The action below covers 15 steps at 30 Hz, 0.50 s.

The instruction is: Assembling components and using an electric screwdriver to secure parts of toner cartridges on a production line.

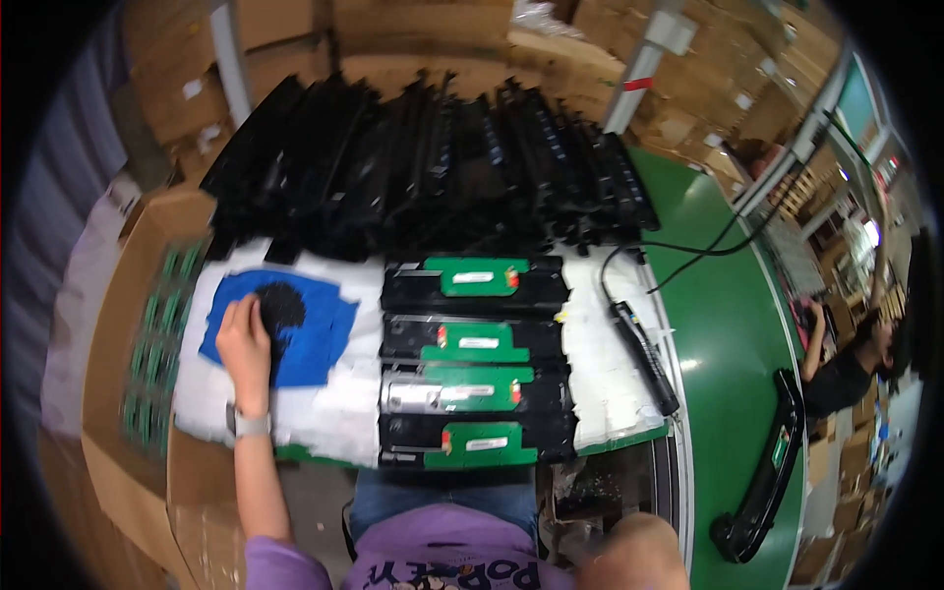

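My left hand (244, 339) reaches over a blue cloth (329, 329) with its fingertips pinched together at the edge of a pile of tiny black pieces, like screws (283, 303). What sits between those fingertips is too small to tell. A blurred skin-coloured shape, part of my right hand or arm (634, 556), shows at the lower edge; no fingers can be made out. Between the two sides lie several long black housings (403, 290), stacked front to back, each with a green circuit board (477, 442). To their right rests a black corded pen-shaped tool, like an electric screwdriver (644, 359).
Many long black housings (393, 167) line the table's far side. At left stands a cardboard box (108, 393) with green boards. A green belt (728, 393) runs along the right, carrying one black housing (767, 472). A co-worker (846, 369) is beyond it.
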Motion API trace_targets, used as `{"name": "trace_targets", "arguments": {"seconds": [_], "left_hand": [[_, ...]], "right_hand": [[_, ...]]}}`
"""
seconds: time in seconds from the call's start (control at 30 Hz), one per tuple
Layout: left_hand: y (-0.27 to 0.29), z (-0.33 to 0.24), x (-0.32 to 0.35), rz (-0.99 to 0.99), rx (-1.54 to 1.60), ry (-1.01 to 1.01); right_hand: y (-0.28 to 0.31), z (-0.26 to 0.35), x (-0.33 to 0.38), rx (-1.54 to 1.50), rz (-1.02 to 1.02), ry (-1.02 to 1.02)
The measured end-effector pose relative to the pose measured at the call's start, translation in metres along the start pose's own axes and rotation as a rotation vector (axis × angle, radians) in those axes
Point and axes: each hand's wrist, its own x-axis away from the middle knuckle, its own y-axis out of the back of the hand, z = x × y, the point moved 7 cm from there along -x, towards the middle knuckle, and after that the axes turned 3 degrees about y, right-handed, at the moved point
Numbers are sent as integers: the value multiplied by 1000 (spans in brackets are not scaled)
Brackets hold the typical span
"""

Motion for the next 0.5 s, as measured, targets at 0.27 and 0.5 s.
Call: {"name": "trace_targets", "arguments": {"seconds": [0.27, 0.5], "left_hand": [[-1, 1, -1, -78, 180, 36], [1, 18, 7, -88, 265, 158]], "right_hand": [[-55, 17, 27, -134, 447, 164], [-81, 10, 42, -287, 634, 153]]}}
